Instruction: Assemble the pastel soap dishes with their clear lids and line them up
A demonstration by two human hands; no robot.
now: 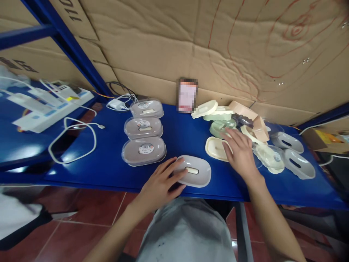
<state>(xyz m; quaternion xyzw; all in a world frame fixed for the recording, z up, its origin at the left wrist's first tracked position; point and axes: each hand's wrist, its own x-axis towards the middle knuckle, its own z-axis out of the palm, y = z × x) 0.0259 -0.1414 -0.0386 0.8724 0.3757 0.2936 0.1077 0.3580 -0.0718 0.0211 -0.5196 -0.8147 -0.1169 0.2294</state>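
Observation:
A light grey oval soap dish (201, 171) lies at the table's near edge, a cream strip across its middle slot. My left hand (162, 183) grips its left end, fingers over the rim and thumb at the near side. Reaching over the right side, my right hand (240, 149) has its fingers stretched out and apart. Under its fingertips are a cream oval tray (214, 148) and a pale green dish (218, 127); whether it touches them I cannot tell. Three grey soap dishes in clear covers, the nearest (143, 151) bearing a round label, stand in a column at left.
Loose cream pieces (205, 108), a peach tray (260, 127) and grey slotted shells (300, 163) crowd the right side. A phone (187, 95) leans on the cardboard wall (152, 43). At left are a white cable (94, 140) and a power strip (35, 122).

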